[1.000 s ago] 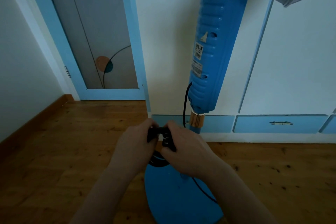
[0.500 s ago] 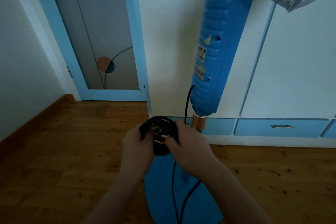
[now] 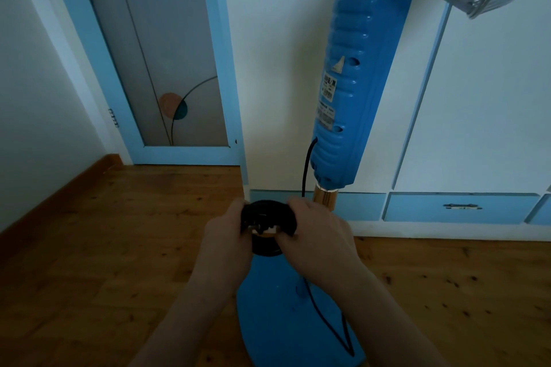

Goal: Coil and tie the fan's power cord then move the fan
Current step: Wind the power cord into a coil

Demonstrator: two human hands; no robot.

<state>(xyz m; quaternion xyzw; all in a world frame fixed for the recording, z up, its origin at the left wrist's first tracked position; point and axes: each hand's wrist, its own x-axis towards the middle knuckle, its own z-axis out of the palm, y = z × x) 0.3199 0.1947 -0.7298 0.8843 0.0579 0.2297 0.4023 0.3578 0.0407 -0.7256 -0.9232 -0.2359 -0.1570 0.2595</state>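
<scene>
Power cord [image 3: 269, 213] coil pinched between left hand [image 3: 226, 235] and right hand [image 3: 316, 235] over fan base [image 3: 283, 322]; pole [image 3: 326, 202] just behind

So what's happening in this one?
A person holds a black cord, bundled into a coil, between both hands: left hand on one side, right hand on the other. A loose length runs up to the fan and loops over its base. The fan stands on the floor, not yet moved.
</scene>
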